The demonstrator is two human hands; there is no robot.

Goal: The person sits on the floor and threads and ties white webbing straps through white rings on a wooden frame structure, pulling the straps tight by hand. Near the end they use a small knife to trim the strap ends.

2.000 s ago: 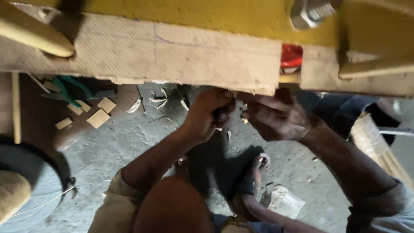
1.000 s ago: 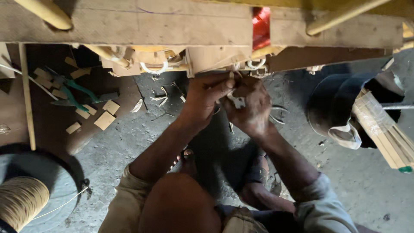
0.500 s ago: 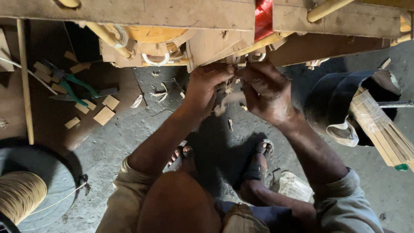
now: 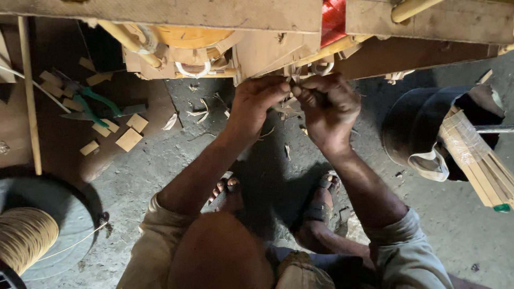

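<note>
My left hand [image 4: 257, 104] and my right hand [image 4: 327, 109] meet under the edge of a wooden furniture frame [image 4: 225, 16], fingertips pinched together on a thin cane strip [image 4: 292, 88] at the frame's corner. Both hands are closed around that strip; the exact grip is partly hidden by the fingers. Pale cane loops [image 4: 191, 71] hang from the frame just left of my left hand. A red patch [image 4: 333, 18] shows on the frame above my right hand. My sandalled feet [image 4: 321, 200] rest on the concrete floor below.
Green-handled pliers [image 4: 93, 107] and small wooden offcuts [image 4: 128, 139] lie on the floor at left. A spool of tan cord [image 4: 24, 238] sits at bottom left. A dark bucket [image 4: 423, 126] with a wrapped bundle of cane sticks [image 4: 479, 163] stands at right.
The view has dropped and steadied under the frame. Both hands have come closer together and risen to the frame's underside, staying closed on the strip.
</note>
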